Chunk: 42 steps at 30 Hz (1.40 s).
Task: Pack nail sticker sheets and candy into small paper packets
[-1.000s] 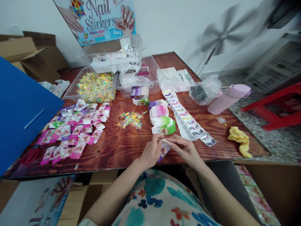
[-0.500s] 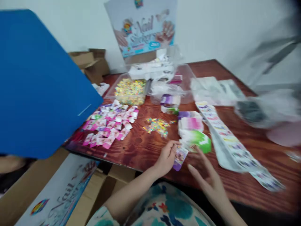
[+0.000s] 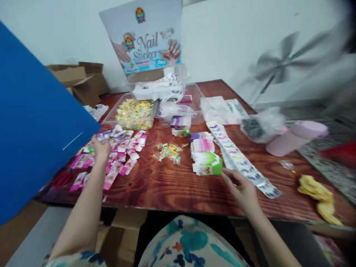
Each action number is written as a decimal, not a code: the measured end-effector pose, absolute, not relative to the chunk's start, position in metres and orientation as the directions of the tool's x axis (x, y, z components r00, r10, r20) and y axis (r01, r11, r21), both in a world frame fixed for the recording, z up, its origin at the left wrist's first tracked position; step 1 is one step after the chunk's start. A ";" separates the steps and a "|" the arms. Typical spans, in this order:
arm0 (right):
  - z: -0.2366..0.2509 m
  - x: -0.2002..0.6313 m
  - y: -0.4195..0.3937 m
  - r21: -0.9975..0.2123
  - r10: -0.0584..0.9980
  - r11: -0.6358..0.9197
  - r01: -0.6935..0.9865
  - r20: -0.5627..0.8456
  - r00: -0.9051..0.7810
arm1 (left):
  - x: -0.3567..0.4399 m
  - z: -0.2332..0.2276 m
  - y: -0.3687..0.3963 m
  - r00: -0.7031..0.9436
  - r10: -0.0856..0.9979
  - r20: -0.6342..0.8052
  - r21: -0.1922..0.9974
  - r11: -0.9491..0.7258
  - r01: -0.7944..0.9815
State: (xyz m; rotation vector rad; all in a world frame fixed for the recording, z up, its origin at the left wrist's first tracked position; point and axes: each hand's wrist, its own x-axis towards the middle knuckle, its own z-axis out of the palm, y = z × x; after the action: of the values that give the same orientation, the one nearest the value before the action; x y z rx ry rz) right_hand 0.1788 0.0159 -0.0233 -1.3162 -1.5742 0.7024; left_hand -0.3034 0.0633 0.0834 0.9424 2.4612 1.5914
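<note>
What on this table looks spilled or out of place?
A small heap of glittery sequins lies loose on the wooden table, outside the clear tub of sequins behind it. The pink packets lie scattered, not stacked.

The left hand (image 3: 101, 150) is stretched over the scattered pink packets (image 3: 119, 155) on the wooden table (image 3: 167, 185), its grip hidden. The right hand (image 3: 241, 189) is held with fingers spread just beside the green-topped stack of cards (image 3: 207, 163), near the sticker strip (image 3: 239, 159).
</note>
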 end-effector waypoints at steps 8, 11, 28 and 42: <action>0.001 0.185 0.071 -0.786 0.930 0.346 0.513 0.360 -0.076 | -0.113 0.014 0.036 0.006 0.883 0.469 0.531 -0.287 0.797; 0.010 0.181 0.099 -0.742 0.908 0.394 0.542 0.406 -0.105 | -0.044 -0.010 0.023 0.233 0.889 0.393 0.431 -0.402 0.808; 0.021 0.141 0.261 -0.415 0.886 0.460 0.785 0.151 -0.439 | 0.009 -0.053 0.035 0.363 0.558 0.746 -0.056 -0.491 0.869; 0.008 0.125 0.303 -0.284 0.801 0.496 0.821 -0.214 -0.558 | 0.011 -0.062 0.039 0.405 0.591 0.697 -0.033 -0.538 0.842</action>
State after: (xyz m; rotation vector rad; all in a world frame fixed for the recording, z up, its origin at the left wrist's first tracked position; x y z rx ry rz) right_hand 0.1251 0.3031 0.0080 -1.4996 -2.7633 0.5714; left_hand 0.0108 0.0389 -0.0619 2.9367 1.5833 1.1620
